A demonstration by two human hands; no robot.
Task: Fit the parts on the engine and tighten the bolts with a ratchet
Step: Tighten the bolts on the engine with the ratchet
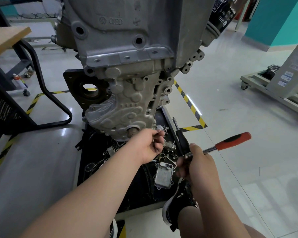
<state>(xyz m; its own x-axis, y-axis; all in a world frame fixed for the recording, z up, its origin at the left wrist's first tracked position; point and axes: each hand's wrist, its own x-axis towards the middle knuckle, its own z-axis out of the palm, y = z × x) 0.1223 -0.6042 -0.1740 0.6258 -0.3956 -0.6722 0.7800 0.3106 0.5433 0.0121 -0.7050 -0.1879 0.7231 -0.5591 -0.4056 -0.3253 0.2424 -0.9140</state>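
A: Ratchet?
B: We see our right hand gripping it near the head, red handle running up-right, away from the engine.
A: Bolt spot?
B: Up-left, at the cover's lower corner. Our left hand is nearer, fingers curled there; we can't tell on what.
A: Socket?
B: Hidden by our fingers. The tray lies below.

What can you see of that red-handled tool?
The ratchet has a red grip with a black strip, a bright chrome shank and a small metal head. It slants up to the right, its grip end free in the air. The right hand grips it at the head end, hiding part of it.
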